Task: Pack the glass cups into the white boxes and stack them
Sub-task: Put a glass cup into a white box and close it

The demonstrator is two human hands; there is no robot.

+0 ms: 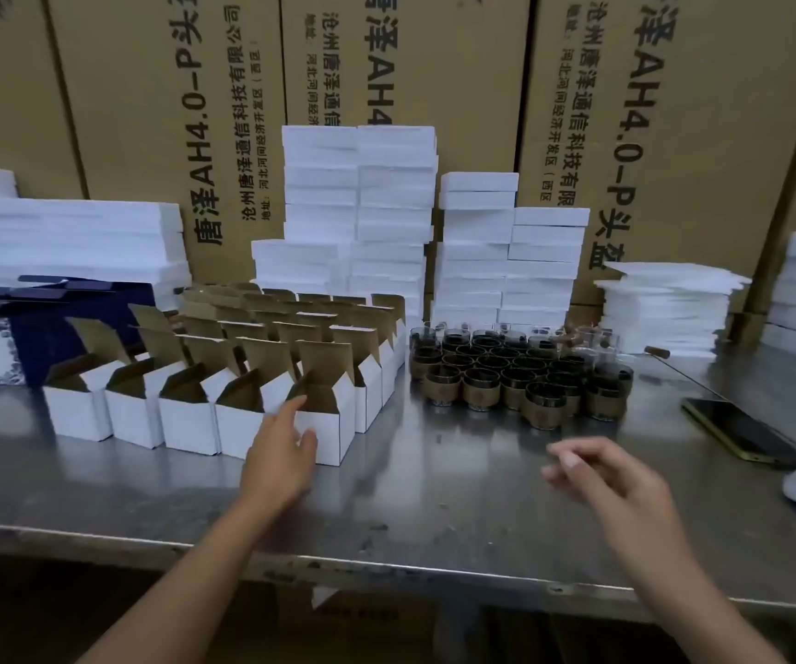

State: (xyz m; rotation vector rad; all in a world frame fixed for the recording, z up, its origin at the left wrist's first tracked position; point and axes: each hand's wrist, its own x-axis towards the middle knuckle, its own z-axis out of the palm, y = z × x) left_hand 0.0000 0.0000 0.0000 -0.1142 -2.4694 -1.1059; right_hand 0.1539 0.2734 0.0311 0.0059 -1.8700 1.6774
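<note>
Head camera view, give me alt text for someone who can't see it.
A person's left hand reaches toward the front row of open white boxes on a steel table, while the right hand hovers open short of a cluster of glass cups. Closed white boxes stand stacked behind, against brown cartons.

dim, even light | sheen on steel table [434,496] | soft overall | edges bowed

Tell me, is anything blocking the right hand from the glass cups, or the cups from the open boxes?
Nothing visible. Only bare steel table lies between the right hand and the glass cups. The open white boxes stand just left of the cups, flaps raised; the left hand is at the front box.
</note>
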